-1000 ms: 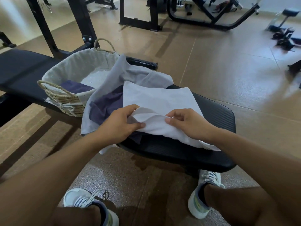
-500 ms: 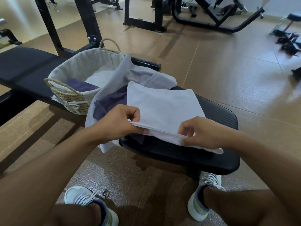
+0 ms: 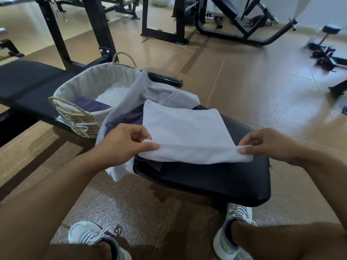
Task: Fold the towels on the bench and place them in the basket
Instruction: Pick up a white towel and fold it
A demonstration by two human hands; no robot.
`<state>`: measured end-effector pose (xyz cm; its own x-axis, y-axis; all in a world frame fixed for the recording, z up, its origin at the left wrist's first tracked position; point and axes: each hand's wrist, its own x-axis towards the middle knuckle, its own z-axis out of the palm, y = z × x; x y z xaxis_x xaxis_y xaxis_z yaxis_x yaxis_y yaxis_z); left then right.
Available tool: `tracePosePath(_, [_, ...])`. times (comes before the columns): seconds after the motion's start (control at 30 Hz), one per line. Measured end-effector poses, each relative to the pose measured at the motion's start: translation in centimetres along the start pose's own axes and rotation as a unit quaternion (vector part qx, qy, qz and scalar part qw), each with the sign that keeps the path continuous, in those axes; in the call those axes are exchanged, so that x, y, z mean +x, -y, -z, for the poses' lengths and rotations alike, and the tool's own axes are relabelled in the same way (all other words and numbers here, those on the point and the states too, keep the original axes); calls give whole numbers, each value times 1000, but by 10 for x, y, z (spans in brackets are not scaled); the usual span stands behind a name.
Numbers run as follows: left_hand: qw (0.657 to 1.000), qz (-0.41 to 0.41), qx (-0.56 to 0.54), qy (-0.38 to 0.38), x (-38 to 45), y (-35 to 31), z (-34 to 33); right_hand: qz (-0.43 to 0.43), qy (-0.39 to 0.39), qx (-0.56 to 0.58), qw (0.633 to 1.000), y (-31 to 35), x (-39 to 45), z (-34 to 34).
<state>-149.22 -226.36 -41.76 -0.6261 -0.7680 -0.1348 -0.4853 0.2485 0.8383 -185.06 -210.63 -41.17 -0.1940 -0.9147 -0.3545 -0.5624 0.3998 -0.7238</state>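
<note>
A white towel (image 3: 185, 128) lies on the black padded bench (image 3: 216, 177), its near edge lifted and stretched taut. My left hand (image 3: 122, 145) pinches that edge's left corner and my right hand (image 3: 270, 143) pinches its right corner. Under the white towel sit a dark purple towel (image 3: 125, 119) and a crumpled light grey towel (image 3: 150, 91) that drapes over the bench's left side. A woven basket (image 3: 75, 117) with a pale fabric liner stands on the bench to the left, holding a folded dark purple towel (image 3: 90, 106).
A black rack upright (image 3: 99, 30) rises just behind the basket. More gym machines (image 3: 234, 21) stand on the brown floor at the back, with small equipment at far right (image 3: 324, 55). My two shoes (image 3: 232, 233) rest on the floor below the bench.
My hands have moved apart along the white towel's near edge, the right one sliding to the right corner, pulling the edge straight. The view has shifted slightly down.
</note>
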Motion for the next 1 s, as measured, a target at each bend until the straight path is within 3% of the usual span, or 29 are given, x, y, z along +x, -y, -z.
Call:
tracePosePath(0.17, [989, 11, 104, 100, -11, -5, 7, -67, 187, -128, 972, 5, -7, -7])
tracePosePath(0.27, [978, 12, 162, 130, -16, -3, 7, -65, 236, -152, 958, 8, -7, -13])
tracePosePath(0.37, [975, 8, 204, 82, -16, 1, 12, -11, 204, -110, 973, 9, -4, -11])
tracePosePath(0.5, [980, 11, 195, 29, -14, -1, 20, 38, 82, -50, 995, 4, 3, -6])
tracePosePath(0.7, [987, 64, 143, -28, -12, -2, 22, 72, -28, 99, 992, 7, 3, -5])
tracePosePath(0.83, [990, 133, 10, -45, -14, -9, 17, 114, -42, 198, 973, 11, 3, -4])
tracePosePath(1.0, [988, 132, -38, -67, -16, -16, 16, 119, -20, 241, 963, 15, 2, -4])
